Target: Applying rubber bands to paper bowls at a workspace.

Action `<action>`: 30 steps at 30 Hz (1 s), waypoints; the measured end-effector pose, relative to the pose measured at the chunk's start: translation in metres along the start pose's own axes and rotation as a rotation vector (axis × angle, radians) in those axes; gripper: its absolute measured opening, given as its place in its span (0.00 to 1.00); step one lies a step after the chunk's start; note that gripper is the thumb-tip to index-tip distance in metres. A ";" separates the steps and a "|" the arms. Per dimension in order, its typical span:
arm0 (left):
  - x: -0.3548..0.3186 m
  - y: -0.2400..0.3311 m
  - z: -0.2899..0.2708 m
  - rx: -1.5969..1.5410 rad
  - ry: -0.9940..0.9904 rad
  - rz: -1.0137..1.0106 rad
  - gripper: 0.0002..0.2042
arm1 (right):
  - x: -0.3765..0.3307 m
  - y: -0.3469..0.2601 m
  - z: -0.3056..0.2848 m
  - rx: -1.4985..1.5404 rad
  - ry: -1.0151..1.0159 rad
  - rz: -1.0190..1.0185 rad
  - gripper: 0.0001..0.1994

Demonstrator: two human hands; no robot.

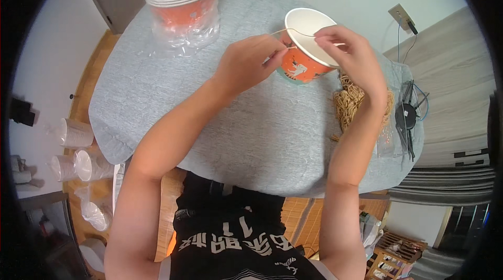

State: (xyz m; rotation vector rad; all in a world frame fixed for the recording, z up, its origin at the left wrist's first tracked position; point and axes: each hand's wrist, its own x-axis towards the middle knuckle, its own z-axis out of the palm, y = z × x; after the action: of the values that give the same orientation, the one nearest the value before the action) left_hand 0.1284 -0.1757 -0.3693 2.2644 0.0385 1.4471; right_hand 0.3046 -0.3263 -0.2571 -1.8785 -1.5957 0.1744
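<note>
Both hands, left (pixel 250 60) and right (pixel 346 49), are pinched on a thin rubber band (pixel 293 31) stretched left to right across the near rim of a tilted orange paper cup (pixel 306 46), set on the grey-covered table (pixel 209 117), between them.

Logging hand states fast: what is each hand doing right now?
Left hand: closed, pinching the rubber band beside the paper bowl.
Right hand: closed, pinching the same rubber band above the bowl's rim.

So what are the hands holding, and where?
Both hands, left and right, pinch a stretched rubber band by its ends, over the paper cup.
</note>
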 end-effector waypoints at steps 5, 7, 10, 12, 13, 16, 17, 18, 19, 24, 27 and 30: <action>-0.001 -0.006 0.005 0.048 0.005 0.039 0.05 | 0.017 0.024 0.013 0.046 -0.167 0.033 0.10; -0.002 -0.007 0.006 0.058 0.023 0.043 0.05 | 0.017 0.031 0.016 0.111 -0.197 0.143 0.11; -0.004 -0.008 0.009 0.053 0.023 0.024 0.06 | 0.020 0.036 0.017 0.121 -0.189 0.086 0.11; -0.004 -0.008 0.011 0.043 0.028 0.020 0.06 | 0.021 0.038 0.016 0.104 -0.192 0.089 0.11; -0.005 -0.008 0.012 0.035 0.034 0.019 0.06 | 0.021 0.039 0.016 0.088 -0.192 0.089 0.11; -0.005 -0.007 0.012 0.045 0.019 0.064 0.05 | 0.021 0.040 0.015 0.110 -0.202 0.106 0.11; -0.005 -0.006 0.012 0.043 0.019 0.064 0.05 | 0.021 0.041 0.015 0.110 -0.202 0.107 0.11; -0.005 -0.005 0.012 0.038 -0.001 0.036 0.05 | 0.021 0.042 0.014 0.087 -0.179 0.037 0.11; -0.006 -0.005 0.012 0.034 -0.022 0.009 0.05 | 0.021 0.040 0.015 0.066 -0.156 -0.035 0.11; -0.007 -0.005 0.012 0.037 -0.028 0.047 0.05 | 0.019 0.032 0.014 0.118 -0.195 0.095 0.11; -0.007 -0.005 0.012 0.041 -0.047 0.042 0.05 | 0.018 0.025 0.013 0.110 -0.229 0.068 0.11; -0.007 -0.005 0.012 0.035 -0.044 0.020 0.06 | 0.019 0.024 0.013 0.102 -0.247 0.050 0.11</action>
State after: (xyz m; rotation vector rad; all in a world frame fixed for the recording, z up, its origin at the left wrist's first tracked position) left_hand 0.1370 -0.1775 -0.3815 2.3299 0.0279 1.4171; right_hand 0.3228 -0.3052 -0.2748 -1.8757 -1.6667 0.5174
